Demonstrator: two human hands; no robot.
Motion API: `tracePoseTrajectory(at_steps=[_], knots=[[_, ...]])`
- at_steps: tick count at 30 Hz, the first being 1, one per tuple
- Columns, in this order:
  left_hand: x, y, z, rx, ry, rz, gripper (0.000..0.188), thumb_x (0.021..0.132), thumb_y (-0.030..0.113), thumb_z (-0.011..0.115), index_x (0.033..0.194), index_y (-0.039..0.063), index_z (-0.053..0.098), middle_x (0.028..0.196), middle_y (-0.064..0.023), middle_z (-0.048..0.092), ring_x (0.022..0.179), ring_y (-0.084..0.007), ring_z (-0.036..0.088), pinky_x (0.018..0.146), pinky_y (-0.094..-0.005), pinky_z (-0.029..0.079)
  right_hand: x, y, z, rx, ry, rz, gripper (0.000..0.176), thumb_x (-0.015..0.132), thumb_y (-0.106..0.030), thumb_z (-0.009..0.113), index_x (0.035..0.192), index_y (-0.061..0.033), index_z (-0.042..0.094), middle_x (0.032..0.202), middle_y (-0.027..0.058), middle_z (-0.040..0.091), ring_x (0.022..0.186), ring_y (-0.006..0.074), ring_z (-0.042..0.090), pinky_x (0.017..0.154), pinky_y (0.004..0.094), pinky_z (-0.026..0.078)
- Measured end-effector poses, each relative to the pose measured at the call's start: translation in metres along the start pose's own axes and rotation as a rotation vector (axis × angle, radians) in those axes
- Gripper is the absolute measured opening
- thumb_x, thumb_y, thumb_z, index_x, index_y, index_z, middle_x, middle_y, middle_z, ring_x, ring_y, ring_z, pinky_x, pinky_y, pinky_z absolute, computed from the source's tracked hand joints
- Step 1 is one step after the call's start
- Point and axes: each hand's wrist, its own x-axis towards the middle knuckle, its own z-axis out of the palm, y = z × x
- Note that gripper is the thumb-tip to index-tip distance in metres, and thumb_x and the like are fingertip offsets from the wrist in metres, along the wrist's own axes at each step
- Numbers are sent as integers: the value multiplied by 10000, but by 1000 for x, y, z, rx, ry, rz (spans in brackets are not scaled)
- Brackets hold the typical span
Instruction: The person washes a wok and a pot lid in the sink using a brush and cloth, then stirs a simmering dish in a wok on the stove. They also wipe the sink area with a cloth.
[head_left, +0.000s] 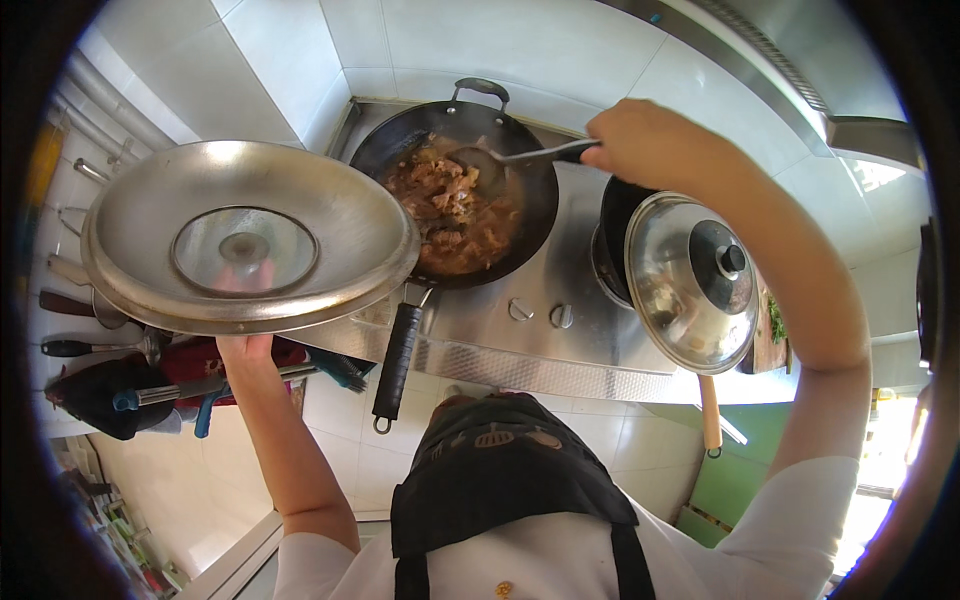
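My left hand (246, 281) holds a large metal wok lid (142, 217) with a round glass centre from behind; its inner side faces up, left of the wok, and the fingers show through the glass. My right hand (634, 146) grips the dark handle of a metal ladle or spatula (540, 152). Its head dips into the black wok (536, 232) on the steel stove, partly hidden by the food and sauce. Chunks of browned meat (450, 191) in brown liquid fill the wok's left and lower parts, with light steam above.
On the right burner stands a dark pan (616, 195) with a domed metal lid (690, 330) leaning over it. A wooden board (759, 352) with green herbs (775, 319) lies beyond. The wok's long handle (397, 360) juts over the stove edge. Utensils (101, 347) hang on the left wall.
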Motion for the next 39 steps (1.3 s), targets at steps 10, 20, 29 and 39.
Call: tracePoseTrajectory(at_steps=[10, 20, 29, 39], knots=[[-9, 12, 8, -121, -171, -11, 397, 934, 170, 485, 1290, 13, 407, 1289, -165, 454, 1178, -279, 453, 1023, -419, 401, 37, 52, -8, 370, -663, 552, 345, 908, -325, 478, 792, -18, 585, 544, 51, 499, 393, 109, 372, 357, 270, 284], [-2, 23, -5, 595, -153, 199, 417, 914, 146, 492, 1284, -19, 389, 1260, -176, 470, 1162, -269, 463, 1023, -388, 404, -16, 20, 57, 1061, -923, 645, 393, 944, -376, 466, 938, 1, 575, 578, 22, 466, 389, 64, 321, 324, 218, 229], [-4, 16, 5, -5, -149, 35, 404, 918, 143, 502, 1269, -34, 410, 1275, -178, 468, 1169, -275, 467, 1036, -411, 386, -23, -79, 144, 1930, -489, 694, 297, 937, -247, 528, 813, 22, 519, 636, 63, 476, 434, 92, 343, 358, 236, 243], [-9, 24, 3, -89, -166, -25, 413, 913, 141, 499, 1273, -34, 399, 1270, -190, 470, 1160, -289, 472, 1028, -417, 388, -32, -76, 131, 1839, -324, 723, 221, 926, -216, 547, 886, -1, 512, 679, 53, 484, 463, 75, 349, 369, 223, 243]])
